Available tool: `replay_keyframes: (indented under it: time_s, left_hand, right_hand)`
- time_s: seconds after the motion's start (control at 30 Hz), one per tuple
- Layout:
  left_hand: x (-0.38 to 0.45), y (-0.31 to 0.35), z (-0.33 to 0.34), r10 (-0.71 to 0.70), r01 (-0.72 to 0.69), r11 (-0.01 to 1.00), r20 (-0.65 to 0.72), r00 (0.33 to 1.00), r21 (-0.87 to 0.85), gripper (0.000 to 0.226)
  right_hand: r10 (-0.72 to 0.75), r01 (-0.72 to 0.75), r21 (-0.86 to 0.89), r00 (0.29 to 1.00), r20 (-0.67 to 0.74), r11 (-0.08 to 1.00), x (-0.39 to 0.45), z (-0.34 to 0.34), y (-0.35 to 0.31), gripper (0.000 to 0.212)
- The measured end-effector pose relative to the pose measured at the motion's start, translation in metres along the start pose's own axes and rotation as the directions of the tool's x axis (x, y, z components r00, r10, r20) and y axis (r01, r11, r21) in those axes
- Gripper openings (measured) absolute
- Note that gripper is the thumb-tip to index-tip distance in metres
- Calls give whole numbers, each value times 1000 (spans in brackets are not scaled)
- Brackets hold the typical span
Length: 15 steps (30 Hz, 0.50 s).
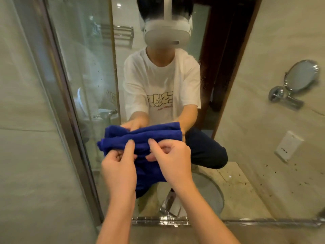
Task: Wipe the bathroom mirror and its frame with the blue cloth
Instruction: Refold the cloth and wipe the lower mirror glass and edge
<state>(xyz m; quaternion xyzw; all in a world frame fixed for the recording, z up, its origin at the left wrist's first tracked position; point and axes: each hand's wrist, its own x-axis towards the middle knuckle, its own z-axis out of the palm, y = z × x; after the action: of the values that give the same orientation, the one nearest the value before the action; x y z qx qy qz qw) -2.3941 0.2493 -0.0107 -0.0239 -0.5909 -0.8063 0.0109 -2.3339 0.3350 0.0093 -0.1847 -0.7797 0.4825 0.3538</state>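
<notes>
Cloth (140, 140) bunched between 2 hands, held in front of mirror (158, 76). Left hand (119, 166) and right hand (173, 155) both pinch its folds. Frame (70, 120) likely unwiped; specks remain on glass.

Pale beige stone wall (26, 103) along the left edge, faintly veined, crossed by a thin horizontal joint. Seen in reflection: glass shower screen (84, 67), chrome towel rack (117, 35) behind it, white toilet (86, 103) low down, dark wooden door frame (226, 59). Further right, beige speckled wall (263, 85) carrying a round chrome-rimmed shaving glass (301, 76) on a hinged arm, and below it a white socket plate (288, 146). Soft, even indoor light.
</notes>
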Motion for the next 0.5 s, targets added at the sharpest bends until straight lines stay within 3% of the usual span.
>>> replay_keyframes:
  time_s: [0.17,0.3,0.4,0.5]
  left_hand:
    - [-41,-15,41,-35,27,998,144,989,60,21]
    - [-37,-15,31,-25,16,999,188,982,47,19]
    - [-20,-11,10,-53,55,998,108,993,-18,22]
    - [-3,-6,-6,-112,119,988,72,991,-98,17]
  right_hand:
    - [171,-154,92,959,-226,984,-10,-57,32,24]
    - [290,-273,103,858,-423,956,-24,-22,26,29]
    - [265,-256,82,861,-434,963,-25,14,10,28]
    - [252,-235,93,873,-416,968,-24,43,-3,42]
